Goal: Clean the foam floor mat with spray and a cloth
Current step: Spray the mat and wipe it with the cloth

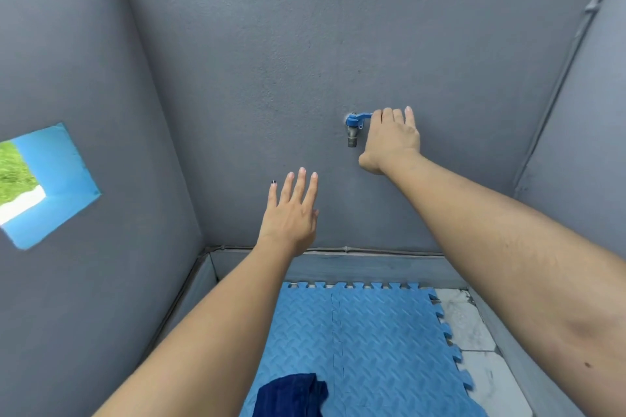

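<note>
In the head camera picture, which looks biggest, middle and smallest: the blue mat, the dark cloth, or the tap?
1. Mat, the biggest.
2. Cloth, partly cut off by the picture's edge.
3. Tap, the smallest, though it is farther away on the wall.

No readable text, labels, brands or nos. showed anywhere in the view.

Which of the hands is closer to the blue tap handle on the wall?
The right hand. Its fingers reach the tap handle from the right side. The left hand is held open below and to the left of the tap, apart from it.
</note>
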Demonstrator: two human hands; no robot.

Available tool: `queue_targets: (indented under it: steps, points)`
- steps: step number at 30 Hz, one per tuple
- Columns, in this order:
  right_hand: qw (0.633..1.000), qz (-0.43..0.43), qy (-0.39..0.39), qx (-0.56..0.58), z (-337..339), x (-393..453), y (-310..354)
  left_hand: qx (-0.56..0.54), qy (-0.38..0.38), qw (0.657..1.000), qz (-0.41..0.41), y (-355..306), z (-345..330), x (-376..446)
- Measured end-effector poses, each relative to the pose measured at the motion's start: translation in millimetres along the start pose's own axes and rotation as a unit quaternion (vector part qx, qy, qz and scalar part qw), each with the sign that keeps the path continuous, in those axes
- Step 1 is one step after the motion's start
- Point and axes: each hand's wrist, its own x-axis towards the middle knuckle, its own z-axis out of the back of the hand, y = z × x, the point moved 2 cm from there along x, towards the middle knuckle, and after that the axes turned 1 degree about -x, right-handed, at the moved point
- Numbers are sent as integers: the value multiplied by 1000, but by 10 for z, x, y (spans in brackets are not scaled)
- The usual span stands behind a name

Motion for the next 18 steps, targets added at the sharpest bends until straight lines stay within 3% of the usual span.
queue_targets:
  steps: [18]
  points:
    - [1000, -10, 3, -14, -42, -122, 73, -29, 25, 999, -5, -133, -267, 78]
